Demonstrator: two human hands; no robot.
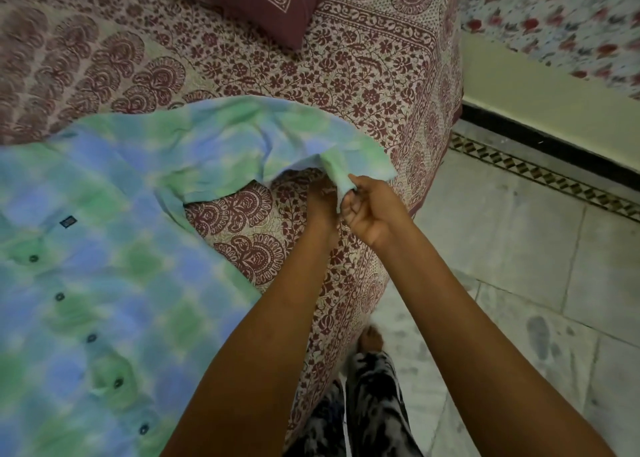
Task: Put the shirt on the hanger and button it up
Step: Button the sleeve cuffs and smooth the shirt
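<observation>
Right hand (372,211), arm stretched forward, pinches the shirt (104,249) by its sleeve end.

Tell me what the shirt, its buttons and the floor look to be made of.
The shirt: thin woven cloth, likely cotton, matte; it creases and drapes softly. The buttons: dark, probably plastic, too blurred to be sure. The floor: pale stone tiles, marble-like, with grey veining and joint lines.

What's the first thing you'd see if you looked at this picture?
The big blue-and-green shirt spread on the left of the patterned bed, dark buttons down its front. Next, in the middle, the right hand pinching the end of its sleeve, the left hand close beside.
</observation>
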